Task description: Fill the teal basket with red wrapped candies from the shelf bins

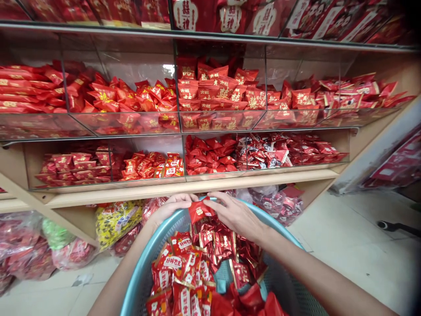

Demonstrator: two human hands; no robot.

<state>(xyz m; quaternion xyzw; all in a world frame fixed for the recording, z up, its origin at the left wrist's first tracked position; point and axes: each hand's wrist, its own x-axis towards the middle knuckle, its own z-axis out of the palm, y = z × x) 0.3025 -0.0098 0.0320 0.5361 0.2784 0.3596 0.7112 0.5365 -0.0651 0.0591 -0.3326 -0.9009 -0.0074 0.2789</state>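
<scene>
A small red packet (200, 211) with gold print is held between my two hands over the far rim of a blue-green basket (138, 263). My left hand (174, 206) pinches its upper left corner. My right hand (232, 213) has its fingers closed at the packet's upper right side. Below them the basket holds red wrapped packets; orange-red ones with white lettering (173, 262) lie at the left, and darker shiny red ones (223, 245) lie in the middle and right. Part of the basket's mesh bottom shows between them.
Beyond the basket stands a wooden shelf (131, 195) with glass-fronted compartments of red packets. Under it are plastic bags of goods, including a yellow bag (118, 221) and a green one (57, 232). A black object (394, 227) lies on the tiled floor at the right.
</scene>
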